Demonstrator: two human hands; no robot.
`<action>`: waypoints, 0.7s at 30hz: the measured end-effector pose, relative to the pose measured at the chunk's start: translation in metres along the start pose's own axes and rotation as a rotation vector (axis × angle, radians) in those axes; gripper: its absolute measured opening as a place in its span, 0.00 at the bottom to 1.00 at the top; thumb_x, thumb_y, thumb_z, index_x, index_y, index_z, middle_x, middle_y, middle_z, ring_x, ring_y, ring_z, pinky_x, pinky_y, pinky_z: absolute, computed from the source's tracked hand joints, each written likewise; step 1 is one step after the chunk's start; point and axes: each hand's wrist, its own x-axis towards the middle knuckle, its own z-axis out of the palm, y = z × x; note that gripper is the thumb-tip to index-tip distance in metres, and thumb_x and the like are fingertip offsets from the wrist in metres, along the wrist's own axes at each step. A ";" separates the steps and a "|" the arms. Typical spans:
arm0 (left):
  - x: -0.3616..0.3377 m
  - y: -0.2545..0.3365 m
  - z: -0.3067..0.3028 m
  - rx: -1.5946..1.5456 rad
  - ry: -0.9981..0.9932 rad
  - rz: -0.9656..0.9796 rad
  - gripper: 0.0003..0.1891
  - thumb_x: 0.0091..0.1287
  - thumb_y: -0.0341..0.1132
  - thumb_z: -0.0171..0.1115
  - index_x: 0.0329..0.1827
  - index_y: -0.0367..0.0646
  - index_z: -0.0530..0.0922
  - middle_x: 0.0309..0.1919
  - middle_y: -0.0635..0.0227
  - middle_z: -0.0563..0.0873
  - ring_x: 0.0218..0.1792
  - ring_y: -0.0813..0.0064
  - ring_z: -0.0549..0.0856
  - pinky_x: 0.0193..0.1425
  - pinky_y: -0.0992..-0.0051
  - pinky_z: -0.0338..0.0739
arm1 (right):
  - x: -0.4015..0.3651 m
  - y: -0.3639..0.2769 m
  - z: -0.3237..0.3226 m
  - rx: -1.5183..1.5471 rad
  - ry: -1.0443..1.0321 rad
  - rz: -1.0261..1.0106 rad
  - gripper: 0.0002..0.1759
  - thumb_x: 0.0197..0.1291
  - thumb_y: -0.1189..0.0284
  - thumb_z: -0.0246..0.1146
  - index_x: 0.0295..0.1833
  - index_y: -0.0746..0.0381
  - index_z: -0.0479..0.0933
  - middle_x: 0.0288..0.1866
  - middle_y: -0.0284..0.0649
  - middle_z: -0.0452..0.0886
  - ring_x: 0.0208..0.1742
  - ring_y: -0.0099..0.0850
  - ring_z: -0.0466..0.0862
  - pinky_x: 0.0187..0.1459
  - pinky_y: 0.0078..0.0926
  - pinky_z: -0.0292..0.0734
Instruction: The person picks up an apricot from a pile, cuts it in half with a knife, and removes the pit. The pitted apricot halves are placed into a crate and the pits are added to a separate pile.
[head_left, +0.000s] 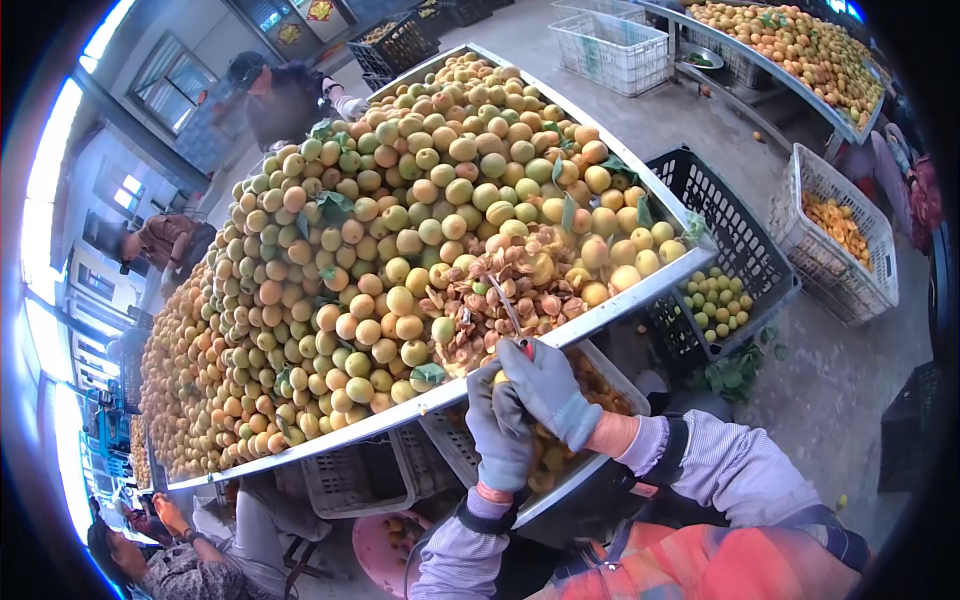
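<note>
Both my hands wear grey gloves and meet just past the near edge of a metal-rimmed table (620,305). My right hand (552,392) is closed around a small knife (507,306), its thin blade pointing away over the table and a bit of red handle showing. Against it, my left hand (500,430) is closed on an apricot (501,378), mostly hidden by the fingers. Brown apricot pits and scraps (470,325) lie heaped beyond the hands. A large pile of yellow-green apricots (370,215) covers the table. Below my hands, a crate (632,392) contains cut apricot pieces.
A black crate (735,215) with green fruit stands right of the table. Beyond it is a white crate (845,270) of orange pieces. A pink basin (375,560) sits lower left. One person (190,570) sits at left; others (285,100) stand across the table.
</note>
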 end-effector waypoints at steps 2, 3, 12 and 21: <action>-0.004 -0.005 0.002 -0.191 0.010 -0.111 0.19 0.74 0.43 0.45 0.49 0.32 0.72 0.43 0.64 0.77 0.43 0.79 0.76 0.50 0.79 0.71 | 0.000 0.000 0.003 -0.113 0.047 -0.071 0.17 0.67 0.65 0.56 0.26 0.62 0.71 0.20 0.25 0.71 0.24 0.13 0.68 0.24 0.16 0.64; -0.003 -0.007 0.002 -0.228 0.039 -0.116 0.17 0.74 0.42 0.45 0.48 0.33 0.73 0.43 0.65 0.78 0.44 0.79 0.76 0.50 0.79 0.71 | -0.002 -0.003 0.003 -0.173 0.070 -0.093 0.18 0.65 0.63 0.58 0.26 0.64 0.71 0.18 0.29 0.71 0.23 0.15 0.67 0.24 0.20 0.65; -0.004 -0.026 -0.008 -0.259 -0.022 -0.222 0.09 0.73 0.33 0.47 0.49 0.40 0.72 0.46 0.67 0.77 0.46 0.80 0.76 0.52 0.77 0.72 | -0.005 -0.001 0.007 -0.465 0.130 -0.255 0.19 0.62 0.61 0.61 0.27 0.65 0.70 0.15 0.41 0.71 0.18 0.24 0.68 0.22 0.28 0.67; -0.003 -0.013 -0.014 -0.987 -0.041 -0.513 0.18 0.71 0.41 0.51 0.60 0.42 0.67 0.53 0.62 0.76 0.52 0.70 0.79 0.57 0.73 0.74 | -0.014 0.006 0.007 -0.738 -0.043 -0.858 0.13 0.54 0.65 0.66 0.29 0.61 0.72 0.22 0.44 0.73 0.22 0.41 0.77 0.25 0.33 0.72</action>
